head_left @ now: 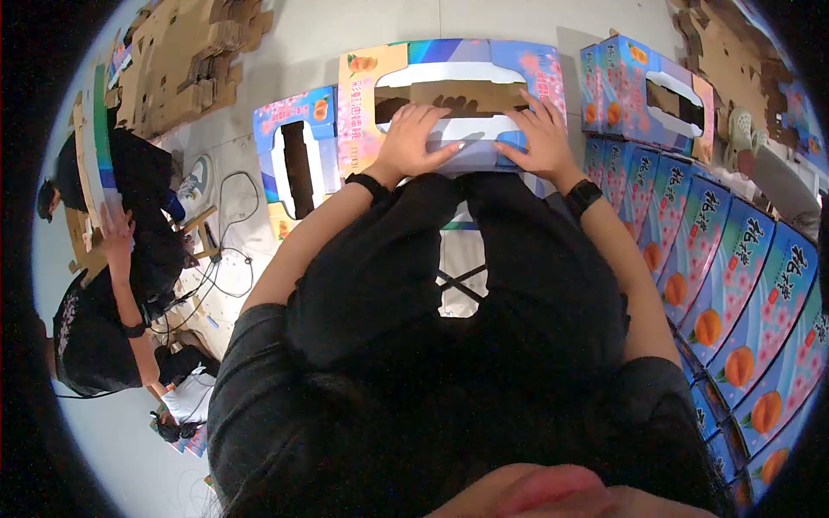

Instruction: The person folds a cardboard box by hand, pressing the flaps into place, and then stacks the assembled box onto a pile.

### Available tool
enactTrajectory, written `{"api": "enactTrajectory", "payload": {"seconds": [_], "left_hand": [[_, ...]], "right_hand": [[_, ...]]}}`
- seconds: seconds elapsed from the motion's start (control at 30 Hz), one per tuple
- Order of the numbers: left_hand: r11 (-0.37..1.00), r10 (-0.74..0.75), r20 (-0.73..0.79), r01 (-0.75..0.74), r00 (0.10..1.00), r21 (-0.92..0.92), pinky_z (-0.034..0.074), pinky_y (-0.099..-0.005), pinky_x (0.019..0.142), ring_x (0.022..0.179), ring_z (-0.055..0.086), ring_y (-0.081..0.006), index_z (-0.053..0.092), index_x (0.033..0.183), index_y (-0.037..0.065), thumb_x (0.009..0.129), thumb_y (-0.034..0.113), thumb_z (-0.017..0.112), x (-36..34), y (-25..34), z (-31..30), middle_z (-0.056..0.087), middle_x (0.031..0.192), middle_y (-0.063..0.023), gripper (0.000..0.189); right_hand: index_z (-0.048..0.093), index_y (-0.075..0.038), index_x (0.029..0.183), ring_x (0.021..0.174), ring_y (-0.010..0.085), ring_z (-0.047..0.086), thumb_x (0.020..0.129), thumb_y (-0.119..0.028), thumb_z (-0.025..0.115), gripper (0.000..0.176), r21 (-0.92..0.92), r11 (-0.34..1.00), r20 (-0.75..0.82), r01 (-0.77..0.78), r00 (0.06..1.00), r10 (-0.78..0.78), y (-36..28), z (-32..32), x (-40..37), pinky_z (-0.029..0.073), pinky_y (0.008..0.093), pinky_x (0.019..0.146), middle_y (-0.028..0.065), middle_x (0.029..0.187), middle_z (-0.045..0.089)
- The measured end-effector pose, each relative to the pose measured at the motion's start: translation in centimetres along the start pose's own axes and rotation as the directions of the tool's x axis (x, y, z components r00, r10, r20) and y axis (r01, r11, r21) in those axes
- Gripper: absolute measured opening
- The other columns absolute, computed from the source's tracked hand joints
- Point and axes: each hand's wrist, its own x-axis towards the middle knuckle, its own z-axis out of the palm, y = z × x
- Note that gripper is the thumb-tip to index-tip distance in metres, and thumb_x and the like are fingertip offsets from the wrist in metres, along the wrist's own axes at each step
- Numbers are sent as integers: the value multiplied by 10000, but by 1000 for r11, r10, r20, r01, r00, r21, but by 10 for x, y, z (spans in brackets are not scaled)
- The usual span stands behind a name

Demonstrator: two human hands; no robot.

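A printed cardboard carton point(361, 129) with peach pictures, pink blossoms and a long cut-out opening stands in front of my knees. My left hand point(416, 145) rests on its near side, fingers stretched toward the opening and thumb pointing inward. On the right part of the same carton lies my right hand point(542, 138), its fingers spread and reaching past the opening's edge. Neither hand is wrapped round anything. Left of this carton, a smaller-looking printed carton point(321, 151) with a dark slot sits partly behind my left forearm.
Rows of printed peach cartons point(717, 268) line my right side, with another slotted carton point(635, 91) at their far end. Flattened cardboard point(186, 65) is stacked at the upper left. Cables point(226, 250) lie on the floor near a co-worker point(129, 190) handling a carton piece.
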Motion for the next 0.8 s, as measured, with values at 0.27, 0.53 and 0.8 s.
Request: {"api": "enactTrajectory", "payload": {"seconds": [0.27, 0.53, 0.8], "left_hand": [[1000, 15, -36, -15, 999, 0, 314, -514, 1059, 1126, 520, -383, 557, 1197, 37, 840, 471, 616, -2, -5, 4, 581, 1136, -193, 565], [999, -9, -47, 7, 999, -53, 399, -459, 934, 1056, 553, -373, 591, 1147, 19, 818, 477, 651, 0, -4, 3, 601, 1092, -197, 567], [998, -32, -4, 32, 999, -55, 409, -448, 885, 1005, 571, -370, 601, 1103, 26, 843, 408, 632, 1, -3, 1, 619, 1054, -187, 464]], "right_hand": [[658, -62, 1104, 1323, 297, 419, 765, -546, 689, 591, 4, 1000, -31, -12, 999, 12, 1, 4, 3, 227, 501, 1109, 131, 1057, 656], [681, -106, 1061, 1340, 294, 393, 672, -547, 774, 596, 31, 992, 12, -119, 993, 118, -3, 2, 9, 196, 474, 1125, 190, 1359, 507], [688, -85, 1018, 1325, 286, 411, 689, -569, 753, 589, 50, 994, -32, -95, 995, 97, -3, 2, 9, 207, 477, 1122, 170, 1281, 570]]}}
